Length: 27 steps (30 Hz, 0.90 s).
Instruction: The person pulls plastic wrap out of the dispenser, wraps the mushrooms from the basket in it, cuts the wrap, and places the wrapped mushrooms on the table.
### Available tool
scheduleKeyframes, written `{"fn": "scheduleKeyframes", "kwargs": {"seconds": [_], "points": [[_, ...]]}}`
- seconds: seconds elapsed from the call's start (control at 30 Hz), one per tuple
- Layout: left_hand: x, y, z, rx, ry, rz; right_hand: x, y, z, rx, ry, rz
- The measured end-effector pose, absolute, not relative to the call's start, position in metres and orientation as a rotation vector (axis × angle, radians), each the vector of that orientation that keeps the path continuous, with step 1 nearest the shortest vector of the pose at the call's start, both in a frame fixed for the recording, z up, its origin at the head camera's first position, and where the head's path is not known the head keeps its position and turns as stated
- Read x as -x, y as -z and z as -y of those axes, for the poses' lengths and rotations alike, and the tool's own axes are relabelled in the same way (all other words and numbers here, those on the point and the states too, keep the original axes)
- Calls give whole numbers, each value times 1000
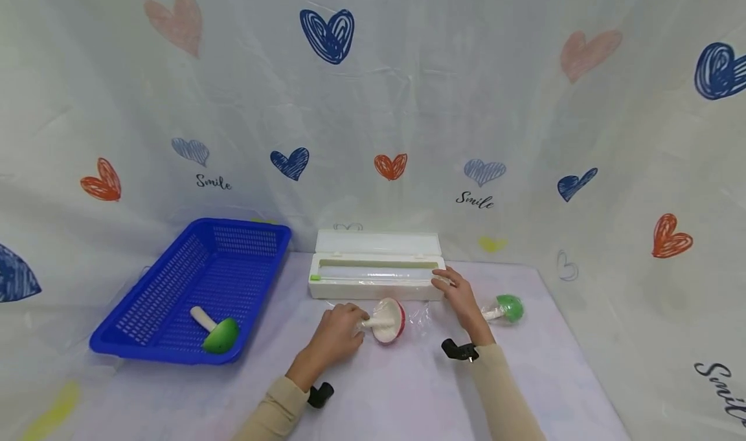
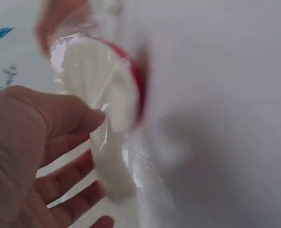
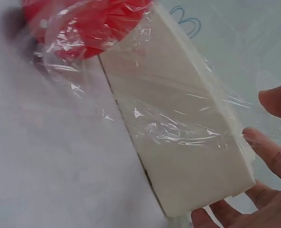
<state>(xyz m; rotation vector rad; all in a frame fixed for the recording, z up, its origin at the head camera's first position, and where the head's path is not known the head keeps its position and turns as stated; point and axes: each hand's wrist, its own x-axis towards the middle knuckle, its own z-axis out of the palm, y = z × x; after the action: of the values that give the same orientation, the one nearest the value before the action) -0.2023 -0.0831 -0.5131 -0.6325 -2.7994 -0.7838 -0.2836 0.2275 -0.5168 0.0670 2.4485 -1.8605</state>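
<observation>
A toy mushroom with a red cap and white underside lies tilted in clear plastic film. My left hand pinches its white stem through the film, thumb and fingers about it in the left wrist view. Film trails from the red cap across the front of a white film box, whose lid stands up. My right hand is at the box's right end, fingers spread; in the right wrist view its fingertips touch the box end.
A blue basket on the left holds a green-capped mushroom. Another green-capped mushroom, wrapped in film, lies right of my right hand. Behind the table hangs a white curtain with hearts.
</observation>
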Motion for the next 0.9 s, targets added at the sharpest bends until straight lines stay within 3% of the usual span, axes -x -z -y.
{"fn": "scheduleKeyframes", "kwargs": {"seconds": [0.23,0.4,0.5,0.9], "points": [[206,538,67,475,712,2857,264,507,-215,26,1982,-2749],[211,539,69,488,812,2873,228,512,-199,615,1870,-3041],[211,536,74,497,909,2903,210,525,-192,831,1645,-2980],[209,531,96,613,1395,2960,198,543,-174,600,1537,-2871]]}}
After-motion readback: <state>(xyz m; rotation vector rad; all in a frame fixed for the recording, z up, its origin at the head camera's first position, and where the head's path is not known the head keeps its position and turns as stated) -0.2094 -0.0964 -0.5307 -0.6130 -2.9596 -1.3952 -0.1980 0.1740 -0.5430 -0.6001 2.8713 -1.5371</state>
